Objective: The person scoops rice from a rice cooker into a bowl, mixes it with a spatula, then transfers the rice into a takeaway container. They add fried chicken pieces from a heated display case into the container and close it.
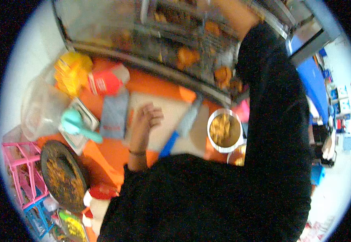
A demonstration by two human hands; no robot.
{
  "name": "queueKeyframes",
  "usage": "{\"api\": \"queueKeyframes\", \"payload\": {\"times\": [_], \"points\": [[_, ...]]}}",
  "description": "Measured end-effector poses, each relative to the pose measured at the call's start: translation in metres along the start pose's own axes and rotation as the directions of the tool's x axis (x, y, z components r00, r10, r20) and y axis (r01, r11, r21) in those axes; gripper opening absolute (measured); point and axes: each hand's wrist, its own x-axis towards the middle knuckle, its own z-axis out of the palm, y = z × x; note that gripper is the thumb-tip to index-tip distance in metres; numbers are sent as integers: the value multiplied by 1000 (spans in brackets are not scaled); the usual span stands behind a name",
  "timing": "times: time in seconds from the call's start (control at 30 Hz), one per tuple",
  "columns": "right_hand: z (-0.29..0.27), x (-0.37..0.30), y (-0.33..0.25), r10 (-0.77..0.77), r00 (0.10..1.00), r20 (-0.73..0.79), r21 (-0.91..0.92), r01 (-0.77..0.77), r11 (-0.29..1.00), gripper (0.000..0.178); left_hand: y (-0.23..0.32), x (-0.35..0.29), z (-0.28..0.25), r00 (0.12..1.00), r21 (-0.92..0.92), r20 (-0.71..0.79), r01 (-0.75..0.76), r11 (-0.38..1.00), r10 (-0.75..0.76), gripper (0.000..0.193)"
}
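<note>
My left hand [149,115] hovers over or rests on a pale cutting board [161,103]; I cannot tell which. Its fingers are loosely bent and apart, with nothing in them. Just right of it lies a large knife [183,123] with a blue handle and a broad blade. My right arm [274,88], in a black sleeve, stretches up toward a glass-fronted case [151,56] with browned food on wire racks. The right hand itself does not show past the sleeve. A white bowl [209,135] of yellowish food pieces stands between the board and this arm.
Left of the board lie a grey-blue flat item [115,115], a red-and-white packet [105,80] and a yellow bag [72,72]. A turquoise scoop [74,122] rests on a metal tray. Nearer are a dark, crumb-covered round pan [62,175] and pink baskets [20,161].
</note>
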Motion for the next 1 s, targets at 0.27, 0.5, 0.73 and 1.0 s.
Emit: {"api": "queueKeyframes", "payload": {"times": [0.27, 0.5, 0.73, 1.0], "points": [[15, 30, 31, -111, 993, -47, -248, 96, 964, 34, -11, -13, 1, 1000, 58, 5, -7, 998, 6, 34], [24, 61, 50, -466, 884, 37, -616, 387, 686, 38, -6, -10, 9, 1000, 55, 21, 12, 998, -13, 32], [-7, -17, 16, 51, 997, -50, 265, -36, 964, 35, -9, -11, 14, 999, 63, 29, 28, 998, -30, 30], [24, -80, -21, 44, 777, -627, -147, -173, 974, 28, -7, -10, 8, 999, 54, 46, 19, 998, -21, 29]]}}
